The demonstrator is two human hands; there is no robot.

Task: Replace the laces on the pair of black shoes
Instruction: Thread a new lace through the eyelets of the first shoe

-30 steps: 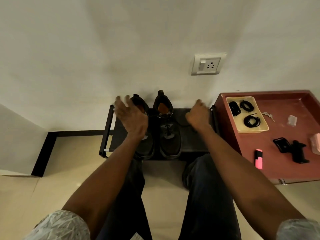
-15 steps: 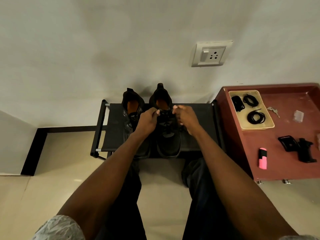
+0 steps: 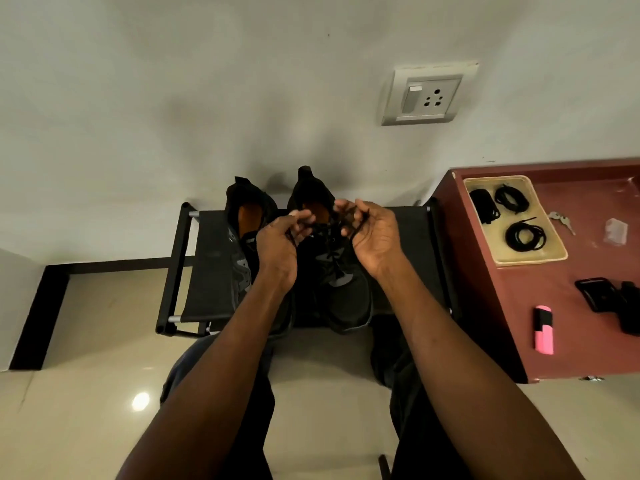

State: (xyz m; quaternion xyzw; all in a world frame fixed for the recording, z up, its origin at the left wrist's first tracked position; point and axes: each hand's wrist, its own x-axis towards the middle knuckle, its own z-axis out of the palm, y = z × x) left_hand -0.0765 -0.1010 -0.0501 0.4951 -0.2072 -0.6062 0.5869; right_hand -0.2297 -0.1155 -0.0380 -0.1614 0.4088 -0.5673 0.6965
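Two black shoes with orange insoles stand side by side on a low black rack [image 3: 207, 271] against the wall. Over the tongue of the right shoe [image 3: 346, 292], my left hand [image 3: 277, 247] pinches a strand of its black lace [image 3: 329, 233]. My right hand [image 3: 372, 237] holds the other lace strand in curled fingers, just right of the knot area. The left shoe [image 3: 242, 244] is partly hidden behind my left hand. Coiled black spare laces [image 3: 524, 235] lie in a beige tray [image 3: 533, 259] on the red table.
The red table [image 3: 519, 306] stands right of the rack, carrying keys [image 3: 561, 220], a pink highlighter [image 3: 543, 332] and a black clamp [image 3: 609, 297]. A wall socket [image 3: 427, 97] sits above. My legs lie below the rack on the tiled floor [image 3: 86, 393].
Both hands came in from the sides of the rack to the right shoe's laces and took hold of them; in the last half second they drew the strands slightly apart.
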